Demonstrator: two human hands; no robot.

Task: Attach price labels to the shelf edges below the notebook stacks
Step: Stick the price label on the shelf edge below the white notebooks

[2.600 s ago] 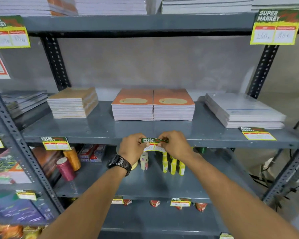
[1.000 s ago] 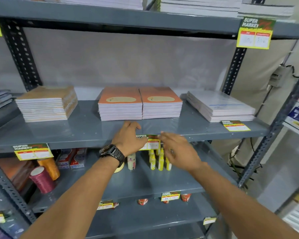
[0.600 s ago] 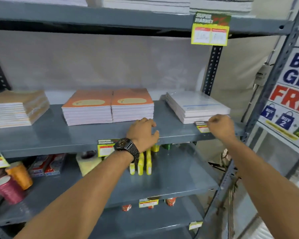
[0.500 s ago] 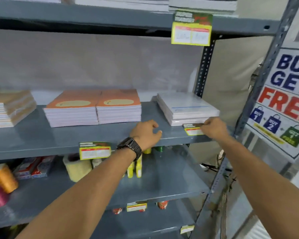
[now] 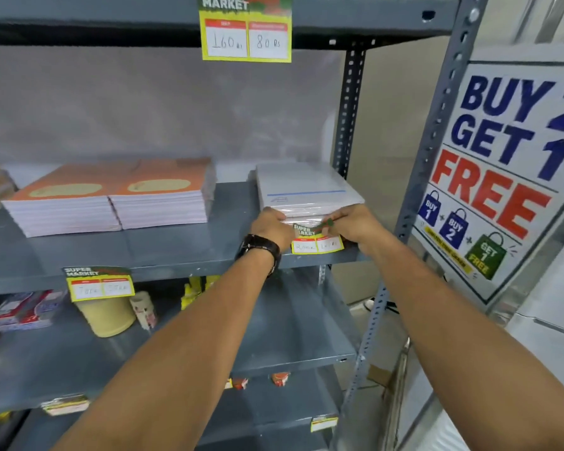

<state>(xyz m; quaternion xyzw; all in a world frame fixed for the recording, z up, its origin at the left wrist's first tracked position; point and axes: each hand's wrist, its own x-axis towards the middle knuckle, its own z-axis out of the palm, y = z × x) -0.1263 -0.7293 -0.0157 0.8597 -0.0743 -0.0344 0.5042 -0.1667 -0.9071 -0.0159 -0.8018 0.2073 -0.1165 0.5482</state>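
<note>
A yellow and green price label [image 5: 317,245] is held in front of the white notebook stack [image 5: 306,190], just above the grey shelf edge [image 5: 183,270]. My left hand [image 5: 272,227] pinches its left top corner and my right hand [image 5: 352,226] pinches its right top corner. Two orange notebook stacks [image 5: 111,196] lie side by side to the left. Another price label [image 5: 99,284] hangs on the shelf edge below them. My left wrist carries a dark watch [image 5: 259,250].
A price label [image 5: 246,29] hangs from the upper shelf. A perforated steel upright [image 5: 433,131] stands right of my hands, with a "BUY 2 GET 1 FREE" poster [image 5: 505,164] beyond it. Tape rolls [image 5: 106,315] and small items fill the lower shelf.
The view swung right. Both hands left the label now stuck below the orange stacks, moved to the white stack, and lifted the label that lay on the shelf there.
</note>
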